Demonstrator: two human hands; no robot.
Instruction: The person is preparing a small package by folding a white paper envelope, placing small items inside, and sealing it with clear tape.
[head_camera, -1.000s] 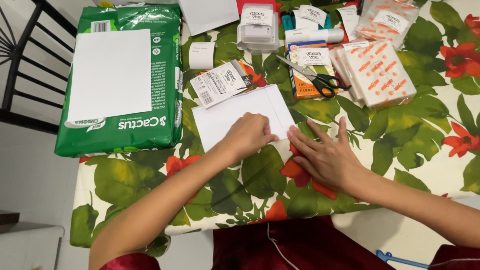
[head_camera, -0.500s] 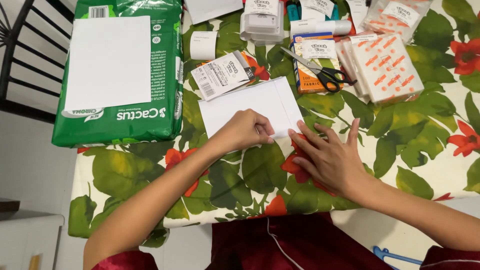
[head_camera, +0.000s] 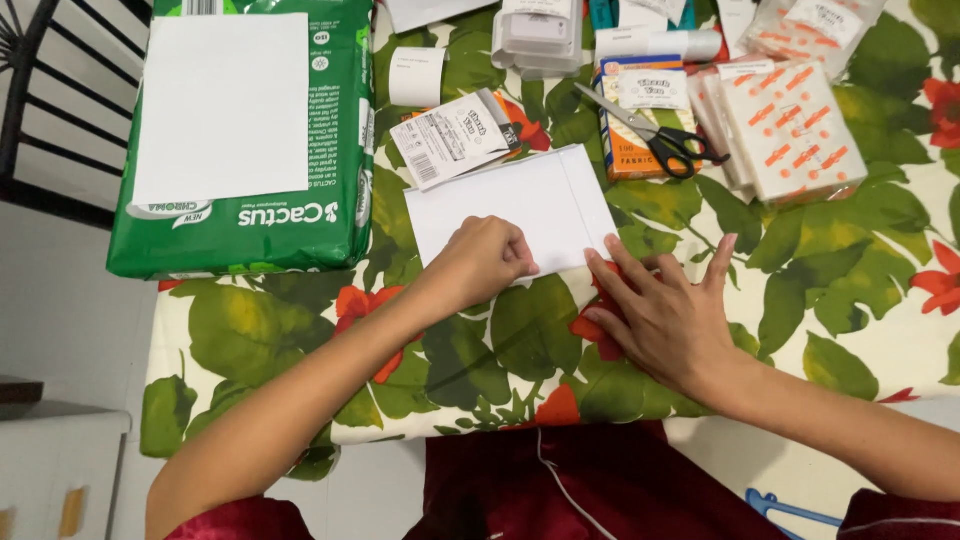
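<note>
A folded white sheet of paper (head_camera: 520, 200) lies on the leaf-and-flower tablecloth (head_camera: 450, 340). My left hand (head_camera: 485, 262) rests as a closed fist on the sheet's near edge, pressing it down. My right hand (head_camera: 665, 310) lies flat on the cloth with fingers spread, its fingertips touching the sheet's near right corner. Neither hand holds anything.
A green wrapped ream of paper (head_camera: 250, 140) with a white sheet on top sits at the left. Black-handled scissors (head_camera: 665, 140) lie on an orange box (head_camera: 640, 120). Packets of orange-striped items (head_camera: 790, 125), small labels (head_camera: 450, 135) and clear boxes (head_camera: 535, 40) crowd the far side. A black chair (head_camera: 50, 110) stands left.
Both hands have slid a little along the sheet's near edge; the left fist moved rightward, and the right fingers stayed at the corner. The camera view shifted slightly.
</note>
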